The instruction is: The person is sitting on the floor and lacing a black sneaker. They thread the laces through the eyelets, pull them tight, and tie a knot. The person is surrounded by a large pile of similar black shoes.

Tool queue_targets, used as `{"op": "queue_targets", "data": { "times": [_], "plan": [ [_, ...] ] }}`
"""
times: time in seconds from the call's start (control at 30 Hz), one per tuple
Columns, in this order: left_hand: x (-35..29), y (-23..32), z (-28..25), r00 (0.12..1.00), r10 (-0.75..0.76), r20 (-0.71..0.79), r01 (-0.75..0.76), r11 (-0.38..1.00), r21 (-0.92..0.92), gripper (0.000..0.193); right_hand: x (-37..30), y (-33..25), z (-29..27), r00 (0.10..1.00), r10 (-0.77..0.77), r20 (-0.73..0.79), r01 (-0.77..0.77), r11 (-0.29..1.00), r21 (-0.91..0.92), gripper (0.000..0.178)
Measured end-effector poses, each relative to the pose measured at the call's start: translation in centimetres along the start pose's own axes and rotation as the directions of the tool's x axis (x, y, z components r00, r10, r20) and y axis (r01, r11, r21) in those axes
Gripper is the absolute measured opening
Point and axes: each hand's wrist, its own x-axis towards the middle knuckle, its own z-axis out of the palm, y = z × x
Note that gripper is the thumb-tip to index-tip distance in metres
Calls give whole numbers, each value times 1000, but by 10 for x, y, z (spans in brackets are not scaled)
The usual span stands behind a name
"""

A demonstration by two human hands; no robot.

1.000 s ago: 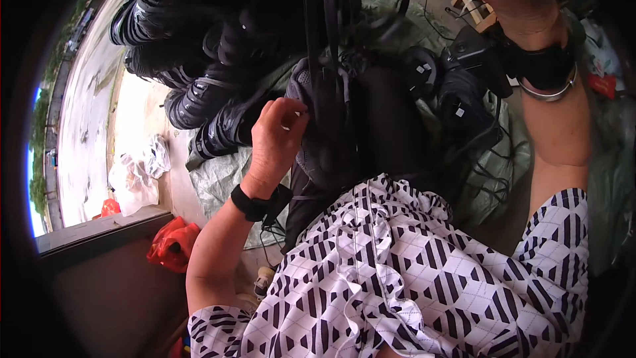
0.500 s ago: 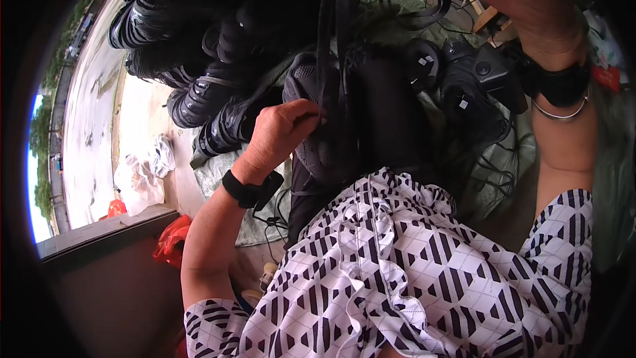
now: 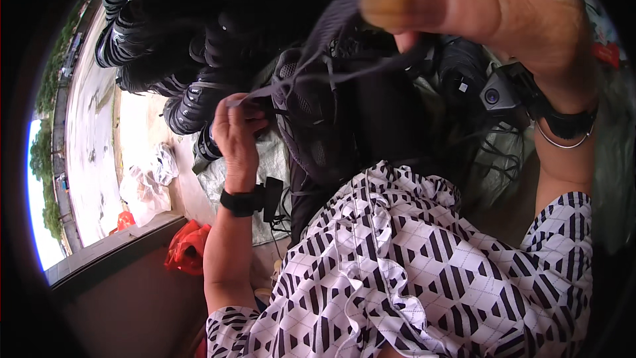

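A dark shoe (image 3: 306, 129) lies on my lap, its mesh side showing. Close to the camera, at the upper right, my right hand (image 3: 490, 16) pinches a black shoelace (image 3: 331, 24) between thumb and fingers. Strands of that lace stretch down and left across the shoe to my left hand (image 3: 236, 136), whose fingers are closed on the lace just left of the shoe. Both wrists carry black straps; a small grey camera box (image 3: 498, 95) sits by the right one. Where the lace meets the shoe is partly hidden.
Several dark striped shoes (image 3: 189, 109) are heaped at the upper left. More dark shoes (image 3: 462, 76) lie to the right on a greenish sheet (image 3: 517, 152). A red plastic bag (image 3: 189, 245) and a whitish bag (image 3: 142, 189) are at the left, near a grey panel edge (image 3: 112, 245).
My left hand has moved left, away from the shoe, with the lace drawn out. My right hand has come nearer the camera and now looks larger, still holding lace.
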Motion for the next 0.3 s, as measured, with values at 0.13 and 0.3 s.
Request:
{"op": "queue_targets", "data": {
  "times": [0.13, 0.3],
  "plan": [
    [44, -58, -189, 915, -275, -296, 223, 955, -197, 23, -40, 24, -36, 977, 159, -139, -133, 975, 177, 26],
    [81, -140, -446, 810, -581, 76, 533, 676, -509, 21, -125, 93, -83, 814, 544, -203, -383, 766, 516, 37]
  ]
}}
